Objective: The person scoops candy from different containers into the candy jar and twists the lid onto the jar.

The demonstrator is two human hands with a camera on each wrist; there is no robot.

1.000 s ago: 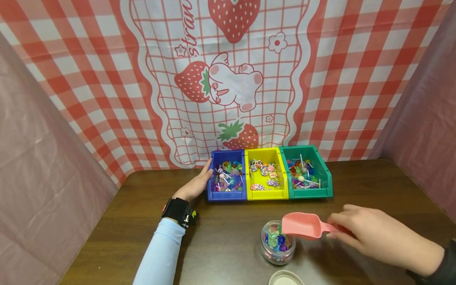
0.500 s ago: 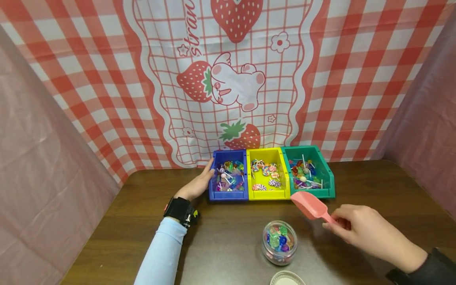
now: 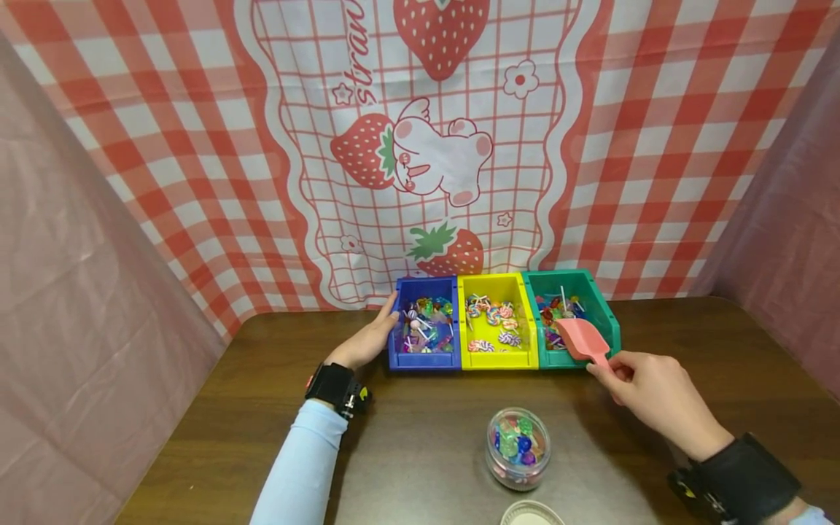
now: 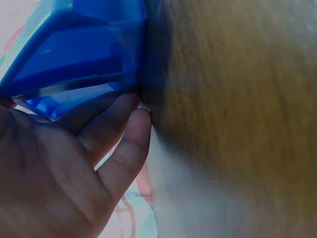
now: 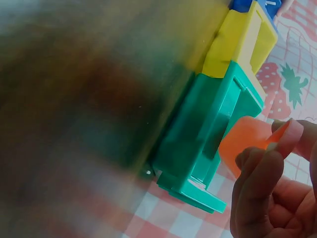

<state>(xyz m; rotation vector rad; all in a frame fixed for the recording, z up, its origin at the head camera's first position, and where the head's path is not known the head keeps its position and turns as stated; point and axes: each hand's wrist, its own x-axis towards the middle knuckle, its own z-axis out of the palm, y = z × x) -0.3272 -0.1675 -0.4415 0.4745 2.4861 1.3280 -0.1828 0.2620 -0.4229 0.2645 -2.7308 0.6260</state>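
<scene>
My right hand (image 3: 659, 394) pinches the handle of a pink scoop (image 3: 582, 340) between thumb and fingers. The scoop's blade is over the front of the green bin (image 3: 605, 321), hiding part of the small candies and lollipops in it. In the right wrist view the scoop (image 5: 242, 141) looks orange above the bin's rim. My left hand (image 3: 362, 344) rests against the outer left side of the blue bin (image 3: 425, 360). Extended fingers (image 4: 124, 158) touch that bin low down by the tabletop in the left wrist view.
Between the blue and green bins sits a yellow bin (image 3: 500, 359) with swirl lollipops. A clear jar (image 3: 518, 475) of colourful beads or candies stands nearer me, and a pale lid (image 3: 531, 515) lies before it. A checked cloth (image 3: 650, 182) hangs behind.
My right hand has carried the scoop forward from beside the jar to over the green bin. The left hand stays at the blue bin; the view has shifted slightly.
</scene>
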